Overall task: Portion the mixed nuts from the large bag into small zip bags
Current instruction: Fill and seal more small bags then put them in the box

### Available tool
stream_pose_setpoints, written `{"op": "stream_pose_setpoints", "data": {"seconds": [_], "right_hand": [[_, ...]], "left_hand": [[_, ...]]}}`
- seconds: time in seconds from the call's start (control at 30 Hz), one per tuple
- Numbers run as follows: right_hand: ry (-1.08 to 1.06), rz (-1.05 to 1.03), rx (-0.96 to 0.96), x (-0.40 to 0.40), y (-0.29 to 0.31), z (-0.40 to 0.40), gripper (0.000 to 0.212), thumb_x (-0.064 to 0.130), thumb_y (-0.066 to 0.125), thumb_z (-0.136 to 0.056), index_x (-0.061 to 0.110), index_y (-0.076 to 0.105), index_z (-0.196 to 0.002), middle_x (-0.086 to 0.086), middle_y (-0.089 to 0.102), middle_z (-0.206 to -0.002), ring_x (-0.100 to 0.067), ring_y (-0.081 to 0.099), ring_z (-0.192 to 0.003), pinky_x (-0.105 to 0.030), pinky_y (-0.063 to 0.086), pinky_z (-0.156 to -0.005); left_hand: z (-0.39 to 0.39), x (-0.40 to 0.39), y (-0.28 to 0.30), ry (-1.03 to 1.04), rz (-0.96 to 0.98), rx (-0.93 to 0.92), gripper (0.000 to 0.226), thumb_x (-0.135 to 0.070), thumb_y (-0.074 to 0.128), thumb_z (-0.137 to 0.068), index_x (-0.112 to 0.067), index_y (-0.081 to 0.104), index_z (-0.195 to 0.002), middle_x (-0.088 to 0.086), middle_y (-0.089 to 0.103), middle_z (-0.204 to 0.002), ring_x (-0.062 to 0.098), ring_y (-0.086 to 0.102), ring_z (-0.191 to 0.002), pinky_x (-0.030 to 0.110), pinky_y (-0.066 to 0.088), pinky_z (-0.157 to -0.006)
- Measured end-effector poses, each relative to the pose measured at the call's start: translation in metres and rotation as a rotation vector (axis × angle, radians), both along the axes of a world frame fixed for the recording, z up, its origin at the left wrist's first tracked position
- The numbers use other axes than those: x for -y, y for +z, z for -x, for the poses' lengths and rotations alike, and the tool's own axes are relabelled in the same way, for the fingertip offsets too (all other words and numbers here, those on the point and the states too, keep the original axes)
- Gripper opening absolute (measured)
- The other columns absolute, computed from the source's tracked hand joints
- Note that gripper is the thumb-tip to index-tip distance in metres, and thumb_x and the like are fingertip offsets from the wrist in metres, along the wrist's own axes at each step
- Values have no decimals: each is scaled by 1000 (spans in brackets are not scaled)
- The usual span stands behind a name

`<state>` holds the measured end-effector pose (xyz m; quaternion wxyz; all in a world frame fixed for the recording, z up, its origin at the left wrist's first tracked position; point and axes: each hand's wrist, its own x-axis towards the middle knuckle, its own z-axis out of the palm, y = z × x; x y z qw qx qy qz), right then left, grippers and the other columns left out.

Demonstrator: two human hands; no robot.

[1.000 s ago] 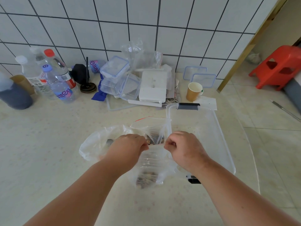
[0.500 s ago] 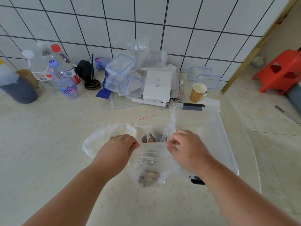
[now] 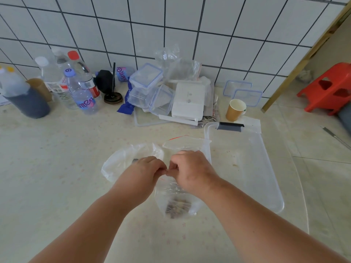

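A small clear zip bag [image 3: 175,202] with a red zip line hangs over the counter, with mixed nuts [image 3: 177,206] settled in its bottom. My left hand [image 3: 144,171] and my right hand [image 3: 191,171] meet at the bag's top edge, fingertips almost touching, and both pinch the zip strip. Behind my left hand the large clear bag [image 3: 119,162] lies crumpled on the counter, its contents mostly hidden. Another small zip bag [image 3: 185,144] with a red line stands behind my right hand.
A clear plastic tub [image 3: 266,168] with a grey latch sits to the right, near the counter's edge. Along the tiled wall stand water bottles [image 3: 81,95], a dark jar [image 3: 28,103], stacked clear boxes [image 3: 150,88], a white box [image 3: 188,101] and a paper cup [image 3: 235,110].
My hands have come together at the middle of the small bag's top. The open mouth seen half a second ago is now pinched flat between my fingers.
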<state>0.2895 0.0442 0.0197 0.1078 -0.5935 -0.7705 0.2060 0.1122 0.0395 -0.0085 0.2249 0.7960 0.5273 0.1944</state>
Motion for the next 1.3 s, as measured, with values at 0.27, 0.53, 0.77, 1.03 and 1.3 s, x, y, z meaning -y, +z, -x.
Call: {"op": "stream_pose_setpoints", "data": {"seconds": [0.27,0.53,0.77,1.03,1.3], "right_hand": [[-9,-30,-33,8,-2,-11,6,20,71,-86,23,73,-81,8,64,-82,-19,59,-84,-29,42,-83],[-59,-52,-25,15,-4,-41,11,30,72,-88,21,76,-84,5,70,-86,-19,63,-86,-34,45,-88],[-96,-78,10,20,-11,-66,14,35,70,-90,25,74,-82,10,69,-82,-11,61,-82,-34,42,-89],[-146,-113,20,25,-12,-85,11,34,73,-88,28,74,-79,18,62,-73,-3,52,-73,-32,37,-83],[-73,-67,4,32,-19,-93,15,29,66,-94,23,72,-83,20,53,-73,-4,47,-77,-32,37,-84]], "left_hand": [[-4,2,0,24,-42,-8,15,-19,64,-100,-19,75,-90,-9,69,-83,17,62,-85,25,38,-78],[-2,-2,-3,43,4,-46,17,-22,59,-102,-25,73,-94,-22,57,-84,7,54,-89,9,33,-72],[2,-4,-5,61,45,-56,17,-22,58,-102,-27,72,-93,-22,59,-82,5,53,-89,11,35,-72],[1,-3,-3,72,75,-29,25,-19,58,-101,-37,59,-83,-20,61,-80,-4,53,-82,9,36,-68],[2,0,1,62,166,17,34,-21,62,-101,-43,54,-75,-20,62,-81,-1,56,-83,10,38,-66]]}}
